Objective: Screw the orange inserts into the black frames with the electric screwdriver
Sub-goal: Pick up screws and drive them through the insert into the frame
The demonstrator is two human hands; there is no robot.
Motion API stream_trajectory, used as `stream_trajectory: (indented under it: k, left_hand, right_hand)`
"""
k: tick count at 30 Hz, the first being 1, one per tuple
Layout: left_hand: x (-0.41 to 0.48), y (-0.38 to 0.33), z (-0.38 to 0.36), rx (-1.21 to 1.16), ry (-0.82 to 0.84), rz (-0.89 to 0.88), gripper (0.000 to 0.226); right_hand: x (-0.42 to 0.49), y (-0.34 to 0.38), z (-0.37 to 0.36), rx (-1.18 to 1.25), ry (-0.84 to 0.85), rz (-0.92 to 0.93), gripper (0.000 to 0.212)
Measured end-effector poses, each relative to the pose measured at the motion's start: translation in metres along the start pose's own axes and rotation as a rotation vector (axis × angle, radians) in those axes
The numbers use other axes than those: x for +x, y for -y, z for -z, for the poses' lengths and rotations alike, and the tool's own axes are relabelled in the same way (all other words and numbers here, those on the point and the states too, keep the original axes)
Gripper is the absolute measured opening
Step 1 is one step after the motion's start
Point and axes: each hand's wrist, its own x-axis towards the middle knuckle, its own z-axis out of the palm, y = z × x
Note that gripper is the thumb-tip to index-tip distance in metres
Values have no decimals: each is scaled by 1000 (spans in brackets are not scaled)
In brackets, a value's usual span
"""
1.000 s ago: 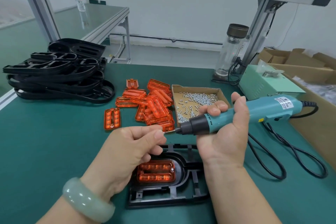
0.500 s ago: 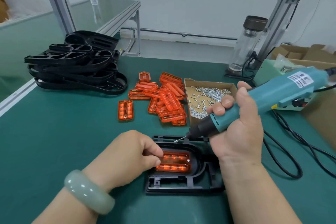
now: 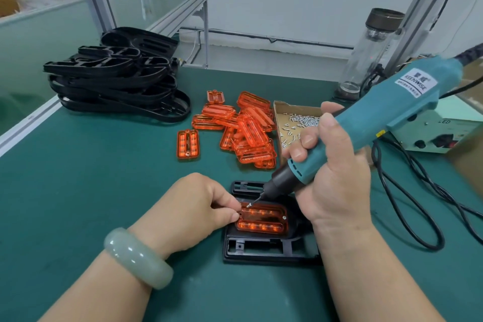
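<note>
A worker's right hand (image 3: pixel 337 191) wraps its curled fingers and thumb tightly round the teal electric screwdriver (image 3: pixel 366 125), which tilts down to the left. Its bit carries a small screw (image 3: pixel 248 205) at the upper left corner of an orange insert (image 3: pixel 262 221). The insert sits seated in a black frame (image 3: pixel 261 251) lying flat near the near edge of the green table (image 3: pixel 78 191), about midway along it. A second screw head shows at the insert's right end. The left hand (image 3: pixel 193 206), a pale green bangle (image 3: pixel 136 256) on its wrist, rests on the table, thumb and forefinger pinching the insert's left end just beside the bit.

Further back, loose orange inserts (image 3: pixel 248 133) lie heaped mid-table, with a single insert (image 3: pixel 187 144) apart to their left. A cardboard tray of screws (image 3: pixel 295 123) touches the heap's right side. Stacked black frames (image 3: pixel 117 86) stand toward the far left corner. A glass bottle (image 3: pixel 371 55) stands at the far edge, and a power unit (image 3: pixel 439 133) with black cable (image 3: pixel 418 204) sits at the right edge.
</note>
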Motion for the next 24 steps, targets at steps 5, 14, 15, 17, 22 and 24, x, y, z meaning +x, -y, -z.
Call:
stream_trajectory:
  k: [5,14,15,17,22,24]
  left_hand:
    - [-2,-1,0,-5,-5,-2,22]
    - [-3,-1,2,-10,18,-3,22]
    - [-3,0,1,-9,15,0,19]
    - [-4,0,1,-13,17,3,14]
    - [-3,0,2,-3,26,-2,11]
    - [-3,0,1,-3,35,0,11]
  right_hand:
    - [0,-2,-3,-31,46,2,10]
    - [-2,-6,-7,-78,78,-18,13]
    - [-2,-6,-7,-82,81,-20,13]
    - [-2,-7,-7,-98,82,-21,15]
    - [-4,-10,-10,-144,103,1,14]
    - [-4,-11,-12,-159,114,10,14]
